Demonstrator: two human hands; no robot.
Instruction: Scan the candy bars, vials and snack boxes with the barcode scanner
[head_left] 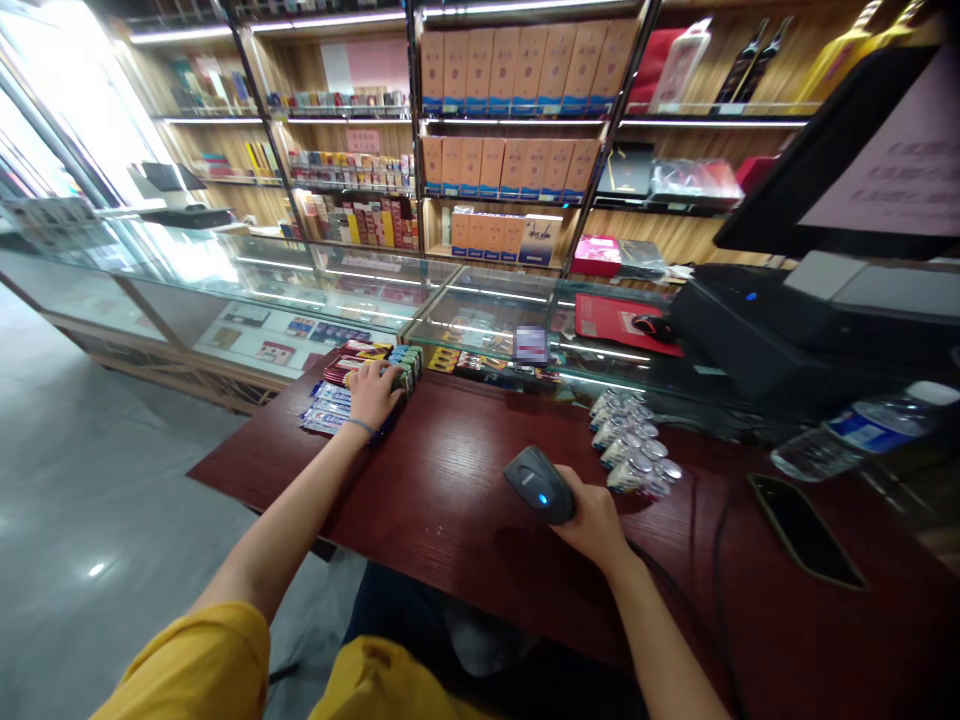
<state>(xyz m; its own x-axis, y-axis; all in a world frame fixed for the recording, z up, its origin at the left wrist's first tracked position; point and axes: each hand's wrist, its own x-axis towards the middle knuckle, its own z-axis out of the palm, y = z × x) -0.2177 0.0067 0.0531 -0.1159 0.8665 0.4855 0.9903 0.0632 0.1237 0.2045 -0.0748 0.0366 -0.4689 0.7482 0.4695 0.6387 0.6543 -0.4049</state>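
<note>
My right hand (592, 515) is wrapped round the handle of a dark grey barcode scanner (536, 485), which shows a lit blue light above the desk. At the far left part of the desk, my left hand (373, 398) reaches over the small packaged goods with its fingers curled down. Under and beside it lie red wrapped packs (341, 368), blue-and-white sachets (326, 408) and a row of green small packs (409, 368). What the left fingertips grip is hidden.
Several silver-topped small containers (634, 440) stand in rows right of the scanner. A phone (806, 530), a water bottle (855, 435) and a monitor (840, 170) are at the right. A glass display counter (480, 310) borders the desk's (450, 500) far edge. Cables trail near my right forearm.
</note>
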